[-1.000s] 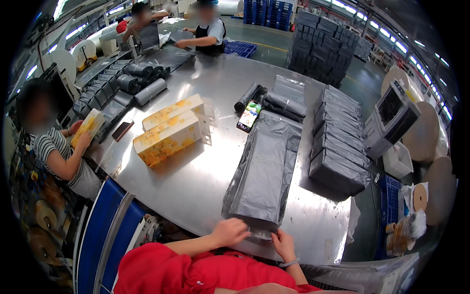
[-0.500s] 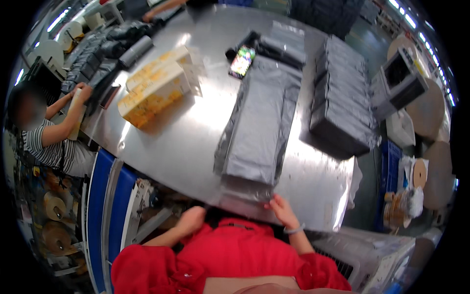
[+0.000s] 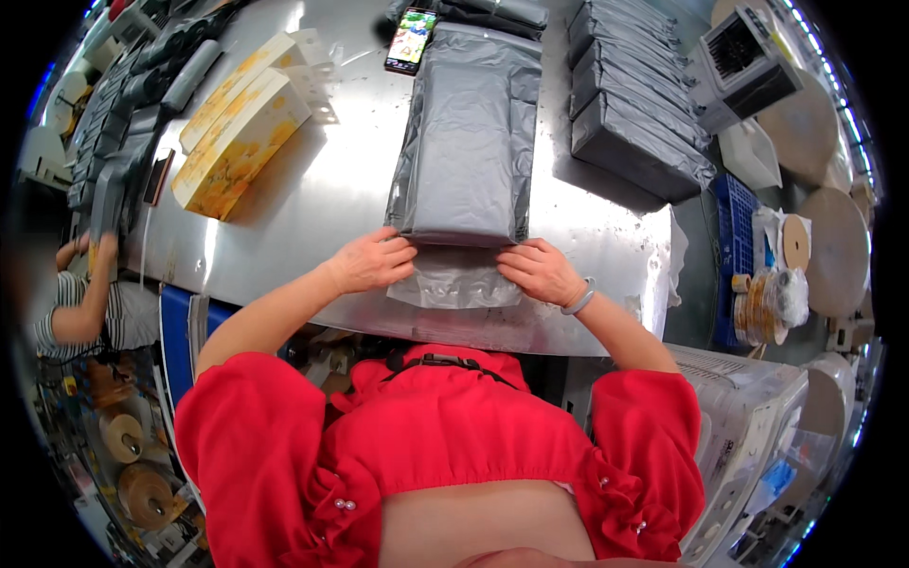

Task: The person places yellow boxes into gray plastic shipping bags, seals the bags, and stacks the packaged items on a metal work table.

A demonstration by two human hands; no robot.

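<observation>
A grey plastic mailing bag point(image 3: 464, 142) lies flat before me, its filling forming a long boxy shape. At its near end a thin, translucent flap point(image 3: 454, 284) spreads toward the table's front edge. My left hand point(image 3: 375, 260) pinches the bag's near left corner, where the flap begins. The matching right corner is pinched by my right hand point(image 3: 542, 271), which has a light band at the wrist. Both sets of fingertips are closed on the plastic, and the thumbs are partly hidden.
Two white boxes with yellow flower print point(image 3: 241, 142) stand on the metal table point(image 3: 350, 180) at left. A lit phone point(image 3: 412, 40) lies beyond the bag's far left corner. Packed grey parcels point(image 3: 630, 123) line the right side. At far left, a person in striped clothing point(image 3: 80, 308) works.
My left hand has risen from beside my waist to the bag's left corner. My right hand has moved onto its right corner. The view has shifted, bringing the bag higher in the picture.
</observation>
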